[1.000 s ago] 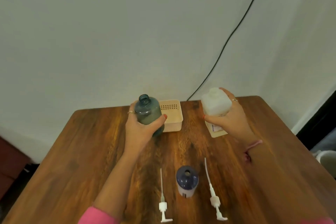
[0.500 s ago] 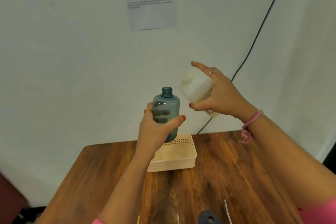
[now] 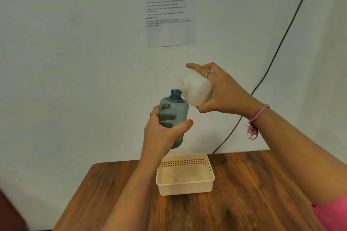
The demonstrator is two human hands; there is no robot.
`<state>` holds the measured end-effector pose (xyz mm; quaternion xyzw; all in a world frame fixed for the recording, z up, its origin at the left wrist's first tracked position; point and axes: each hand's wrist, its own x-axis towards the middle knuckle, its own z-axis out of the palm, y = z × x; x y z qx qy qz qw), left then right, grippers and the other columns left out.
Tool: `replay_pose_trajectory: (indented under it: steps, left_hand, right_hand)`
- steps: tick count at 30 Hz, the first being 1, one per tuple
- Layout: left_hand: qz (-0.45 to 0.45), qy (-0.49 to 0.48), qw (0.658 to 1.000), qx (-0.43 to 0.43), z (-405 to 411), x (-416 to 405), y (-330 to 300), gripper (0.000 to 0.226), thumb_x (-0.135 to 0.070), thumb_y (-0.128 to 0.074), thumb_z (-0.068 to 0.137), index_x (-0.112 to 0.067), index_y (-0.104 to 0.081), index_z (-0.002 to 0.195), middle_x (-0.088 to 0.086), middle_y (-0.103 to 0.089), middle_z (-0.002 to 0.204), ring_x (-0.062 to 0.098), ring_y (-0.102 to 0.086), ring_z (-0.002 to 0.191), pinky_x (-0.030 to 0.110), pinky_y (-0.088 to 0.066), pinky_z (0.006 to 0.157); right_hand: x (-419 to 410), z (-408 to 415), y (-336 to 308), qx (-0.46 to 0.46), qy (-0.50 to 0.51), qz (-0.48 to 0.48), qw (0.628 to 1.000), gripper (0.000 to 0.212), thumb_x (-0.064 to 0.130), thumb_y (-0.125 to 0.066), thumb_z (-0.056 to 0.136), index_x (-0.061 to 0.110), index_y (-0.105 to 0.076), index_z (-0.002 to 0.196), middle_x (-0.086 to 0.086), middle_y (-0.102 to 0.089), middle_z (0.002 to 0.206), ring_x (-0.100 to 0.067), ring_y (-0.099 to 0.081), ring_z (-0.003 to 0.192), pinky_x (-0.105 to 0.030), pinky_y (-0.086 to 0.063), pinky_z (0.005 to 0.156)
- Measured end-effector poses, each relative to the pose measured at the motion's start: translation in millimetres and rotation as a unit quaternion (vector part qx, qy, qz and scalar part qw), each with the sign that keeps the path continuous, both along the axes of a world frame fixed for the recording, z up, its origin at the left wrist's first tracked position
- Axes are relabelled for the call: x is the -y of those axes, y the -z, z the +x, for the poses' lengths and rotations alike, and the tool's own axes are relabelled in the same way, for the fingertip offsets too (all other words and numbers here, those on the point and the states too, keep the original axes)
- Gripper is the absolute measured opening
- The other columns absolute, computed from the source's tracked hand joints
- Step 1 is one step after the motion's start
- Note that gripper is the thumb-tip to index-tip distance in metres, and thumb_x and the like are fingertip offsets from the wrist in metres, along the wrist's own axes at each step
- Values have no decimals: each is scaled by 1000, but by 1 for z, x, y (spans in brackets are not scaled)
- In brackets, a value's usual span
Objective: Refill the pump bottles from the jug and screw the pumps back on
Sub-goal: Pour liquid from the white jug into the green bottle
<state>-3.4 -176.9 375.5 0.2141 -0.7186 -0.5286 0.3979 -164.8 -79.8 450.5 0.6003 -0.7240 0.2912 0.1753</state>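
Note:
My left hand grips a translucent blue pump bottle, held upright in the air with its neck open and no pump on it. My right hand holds a white jug tipped to the left, its mouth just above and beside the blue bottle's neck. No liquid stream is visible. Both are raised well above the wooden table. The second bottle and the loose pumps are out of frame.
A beige perforated plastic basket sits on the table near the wall, right below the raised bottle. A printed sheet hangs on the wall and a black cable runs down it to the right.
Both hands have lifted the bottle and jug higher and brought them together; the jug is now tipped further toward the bottle's neck. The view has tilted up, losing the second bottle and pumps.

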Motion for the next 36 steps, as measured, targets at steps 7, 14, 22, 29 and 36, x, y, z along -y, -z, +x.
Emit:
replay_pose_trajectory:
  steps: [7, 14, 22, 29, 36]
  left_hand:
    - [12, 2, 1000, -8, 2, 7, 2, 72, -27, -85, 69, -32, -44, 128, -11, -56, 111, 7, -58, 99, 16, -47, 64]
    - [7, 3, 1000, -12, 4, 10, 4, 73, -26, -84, 69, -30, -45, 131, -9, -56, 114, 9, -57, 99, 16, -49, 65]
    - [9, 4, 1000, -21, 5, 13, 6, 73, -26, -85, 69, -34, -43, 127, -13, -53, 111, 9, -56, 99, 18, -50, 67]
    - [15, 10, 1000, -22, 7, 13, 8, 74, -27, -85, 69, -35, -42, 129, -12, -54, 114, 7, -56, 99, 18, -50, 69]
    - [12, 12, 999, -30, 10, 13, 7, 72, -26, -85, 69, -35, -43, 127, -15, -55, 110, 5, -56, 97, 17, -48, 66]
  right_hand:
    - [8, 4, -8, -56, 17, 14, 998, 107, 23, -82, 57, 37, -24, 146, -1, -39, 128, -17, -43, 110, -27, -48, 84]
    - [11, 8, -10, -86, 30, 21, 996, 107, 24, -83, 58, 38, -22, 146, -2, -39, 130, -21, -42, 113, -29, -47, 86]
    - [11, 12, -14, -144, 54, 24, 988, 106, 24, -82, 58, 37, -24, 146, -4, -43, 126, -21, -43, 109, -23, -34, 87]
    - [10, 18, -17, -145, 58, 26, 987, 105, 22, -81, 57, 36, -27, 145, -4, -44, 125, -21, -43, 109, -29, -29, 99]
    - [9, 20, -19, -159, 66, 27, 985, 104, 22, -81, 58, 35, -26, 146, -5, -43, 126, -21, -43, 110, -32, -31, 100]
